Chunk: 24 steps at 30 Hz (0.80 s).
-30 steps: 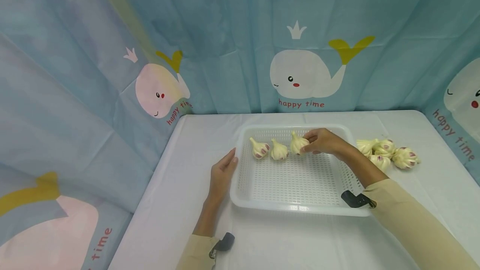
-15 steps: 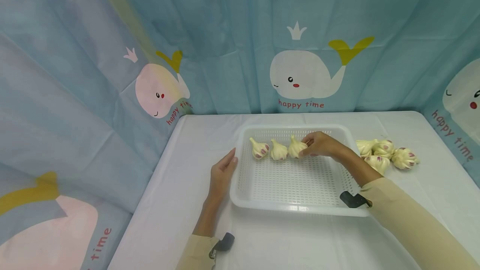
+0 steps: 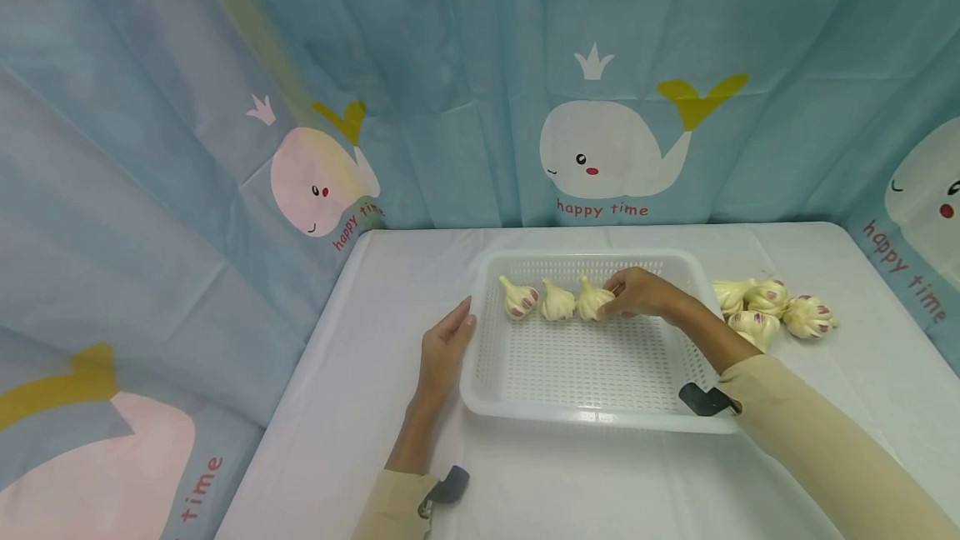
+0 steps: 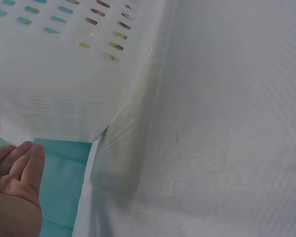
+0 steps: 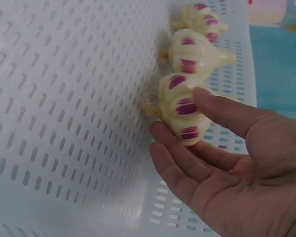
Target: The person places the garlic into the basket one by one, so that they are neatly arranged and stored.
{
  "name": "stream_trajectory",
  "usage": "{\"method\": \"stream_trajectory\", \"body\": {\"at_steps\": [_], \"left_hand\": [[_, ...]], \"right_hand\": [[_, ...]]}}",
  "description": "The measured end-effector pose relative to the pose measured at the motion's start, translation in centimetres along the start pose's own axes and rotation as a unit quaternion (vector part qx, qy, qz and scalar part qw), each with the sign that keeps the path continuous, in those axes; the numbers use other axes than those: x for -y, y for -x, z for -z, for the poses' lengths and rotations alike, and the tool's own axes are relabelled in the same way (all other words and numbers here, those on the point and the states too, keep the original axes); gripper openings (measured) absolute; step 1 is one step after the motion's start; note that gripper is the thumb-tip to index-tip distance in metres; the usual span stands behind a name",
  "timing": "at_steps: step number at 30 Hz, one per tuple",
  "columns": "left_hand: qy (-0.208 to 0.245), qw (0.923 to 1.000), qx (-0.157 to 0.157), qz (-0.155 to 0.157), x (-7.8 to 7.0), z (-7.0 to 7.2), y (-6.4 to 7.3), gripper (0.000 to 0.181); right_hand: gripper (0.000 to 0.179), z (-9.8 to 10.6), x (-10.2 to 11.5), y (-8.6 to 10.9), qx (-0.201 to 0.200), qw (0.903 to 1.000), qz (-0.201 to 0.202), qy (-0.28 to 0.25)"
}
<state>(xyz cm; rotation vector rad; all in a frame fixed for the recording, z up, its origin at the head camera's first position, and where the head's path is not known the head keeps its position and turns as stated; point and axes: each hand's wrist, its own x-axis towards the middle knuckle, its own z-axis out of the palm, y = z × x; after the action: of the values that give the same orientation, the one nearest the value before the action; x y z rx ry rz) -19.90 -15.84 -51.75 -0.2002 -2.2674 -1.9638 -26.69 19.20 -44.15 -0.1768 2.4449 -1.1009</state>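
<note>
My right hand (image 3: 647, 294) pinches a garlic bulb (image 3: 592, 300) inside the white perforated plastic basket (image 3: 581, 417). Seen from the right wrist, the thumb rests on top of this pale, purple-marked bulb (image 5: 180, 86) and the fingers curl beneath it. It sits right beside the middle garlic bulb (image 3: 558, 302), and another garlic bulb (image 3: 519, 300) lies at the left end of the row. At the basket's left side, my left hand (image 3: 442, 357) touches the rim with extended fingers. The left wrist view has those fingers (image 4: 34, 170) near the basket's outer wall (image 4: 49, 113).
Several more garlic bulbs (image 3: 810, 317) are heaped on the white-covered table (image 3: 570, 486), to the right of the basket and partly behind my right forearm. A blue whale-print curtain (image 3: 465, 107) hangs behind and to the left of the table.
My right hand has brought its garlic bulb slightly left and toward me, closing the gap to the middle bulb. My left hand and the basket have stayed put.
</note>
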Motion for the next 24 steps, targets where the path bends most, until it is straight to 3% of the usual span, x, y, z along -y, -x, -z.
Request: {"method": "stream_trajectory", "body": {"at_steps": [9, 17, 24], "left_hand": [[-0.009, 1.0000, -0.004, -0.001, 0.07, 0.06, -0.05, 0.052], [0.003, 1.0000, 0.001, -0.004, 0.06, 0.01, 0.02, 0.051], [0.001, 1.0000, 0.003, -0.009, -0.02, 0.03, 0.06, 0.051]], "right_hand": [[0.053, 0.15, -0.10, 0.05, 0.004, 1.0000, 0.005, 0.004], [0.069, 0.53, 0.19, 0.57, -0.007, 0.9996, 0.006, 0.028], [0.070, 0.86, 0.19, 0.69, -0.015, 0.9991, 0.005, 0.040]]}}
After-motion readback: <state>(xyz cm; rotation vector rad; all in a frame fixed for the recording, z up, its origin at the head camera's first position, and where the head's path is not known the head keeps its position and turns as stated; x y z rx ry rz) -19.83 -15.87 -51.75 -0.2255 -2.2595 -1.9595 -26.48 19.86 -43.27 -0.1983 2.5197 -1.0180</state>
